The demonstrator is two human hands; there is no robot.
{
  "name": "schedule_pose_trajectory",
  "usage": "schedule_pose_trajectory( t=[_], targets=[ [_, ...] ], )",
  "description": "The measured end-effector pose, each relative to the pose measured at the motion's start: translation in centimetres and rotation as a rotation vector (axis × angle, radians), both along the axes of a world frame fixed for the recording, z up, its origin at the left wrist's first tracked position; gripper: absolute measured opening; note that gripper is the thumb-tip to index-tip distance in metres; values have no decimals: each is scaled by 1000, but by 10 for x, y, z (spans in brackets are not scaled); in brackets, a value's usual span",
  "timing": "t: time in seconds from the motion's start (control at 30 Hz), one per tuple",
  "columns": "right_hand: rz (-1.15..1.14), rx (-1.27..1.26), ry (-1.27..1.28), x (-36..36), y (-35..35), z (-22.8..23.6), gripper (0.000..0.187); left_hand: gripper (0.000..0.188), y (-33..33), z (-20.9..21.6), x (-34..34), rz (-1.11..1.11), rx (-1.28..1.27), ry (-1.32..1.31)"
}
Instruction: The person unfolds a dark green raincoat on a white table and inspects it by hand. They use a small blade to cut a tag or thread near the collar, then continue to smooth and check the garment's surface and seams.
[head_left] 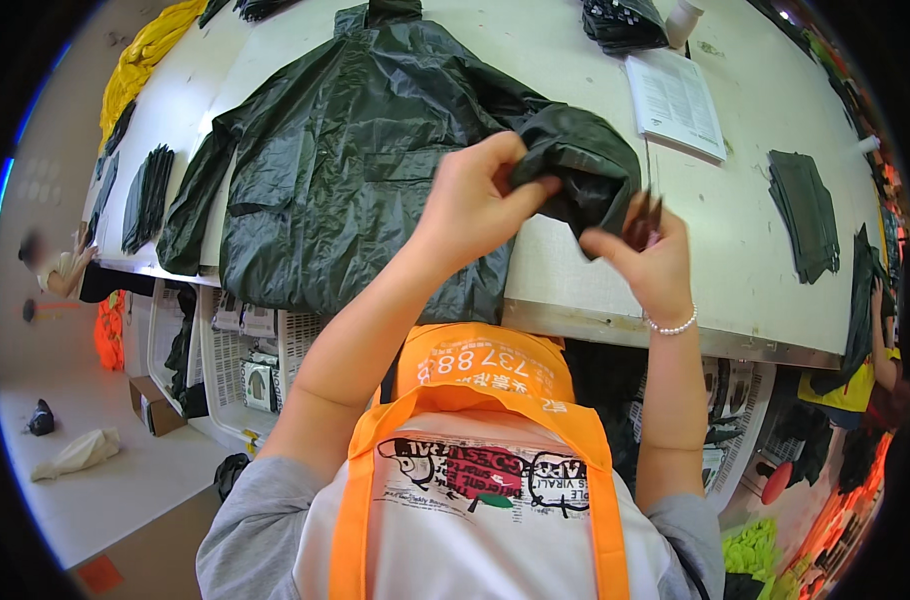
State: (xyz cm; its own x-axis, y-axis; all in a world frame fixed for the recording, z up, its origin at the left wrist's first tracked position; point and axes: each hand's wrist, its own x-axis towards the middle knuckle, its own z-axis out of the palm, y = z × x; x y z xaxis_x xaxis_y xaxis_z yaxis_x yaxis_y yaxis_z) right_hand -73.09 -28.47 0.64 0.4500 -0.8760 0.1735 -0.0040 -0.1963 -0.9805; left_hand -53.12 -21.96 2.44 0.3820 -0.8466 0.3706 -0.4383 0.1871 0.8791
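Note:
A dark green raincoat [315, 150] lies spread front up on the white table, its collar away from me. Its sleeve on the right is lifted, and the open cuff [587, 185] faces toward me. My left hand [483, 195] is closed on the cuff's left edge, thumb and fingers pinching the fabric. On the cuff's other side is my right hand [653, 260], its thumb at the fabric edge. Small thread snips [647, 222] with dark pointed tips sit within the right hand's curled fingers. Part of the snips is hidden by those fingers.
On the white table [755, 270] lie folded dark garments [805, 215], a paper stack [675, 100] and a dark folded pile [623, 22]. Yellow fabric [145, 65] hangs at the far left. White baskets [230, 390] stand under the front edge. People work at both sides.

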Motion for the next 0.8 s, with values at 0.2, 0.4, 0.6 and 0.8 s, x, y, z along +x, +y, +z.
schedule_pose_trajectory(
  t=[0.2, 0.4, 0.6, 0.8],
  targets=[
    [-379, -510, 125, -8, -10, -7, 26, 23, 15, -4, 7, 305, -79, -362],
    [-379, -585, 220, -13, 5, -12, 25, 15, 14, -11, 14, 191, 85, 147],
    [-340, 113, -221, -7, 15, 15, 29, 17, 24, -9, -15, -211, 474, 734],
    [-415, -215, 17, -23, 3, 4, 26, 30, 19, -19, 9, 270, 199, -292]
  ],
)
